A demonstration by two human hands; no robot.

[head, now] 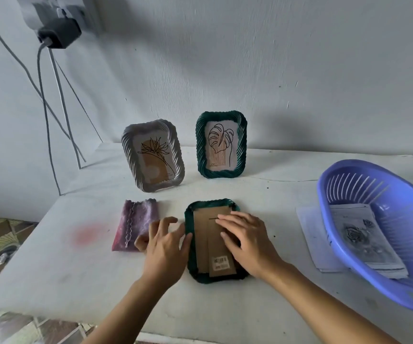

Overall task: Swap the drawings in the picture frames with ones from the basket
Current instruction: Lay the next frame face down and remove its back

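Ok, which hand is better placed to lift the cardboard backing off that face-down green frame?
Probably the right hand: its fingers already rest on the cardboard backing, while the left hand sits at the frame's left edge, steadying it.

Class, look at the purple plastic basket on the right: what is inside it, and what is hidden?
Inside the purple basket lies a stack of paper drawings; the top one shows a grey rose sketch. The sheets beneath are covered, so their pictures cannot be seen.

The light is soft and a bit dim, with a cool blue look. Big, fuzzy shadows lie on the wall (pixel 275 58) and on the tabletop (pixel 76 269). The wide lens bends the edges. The corners look blurry. No bright glare shows.
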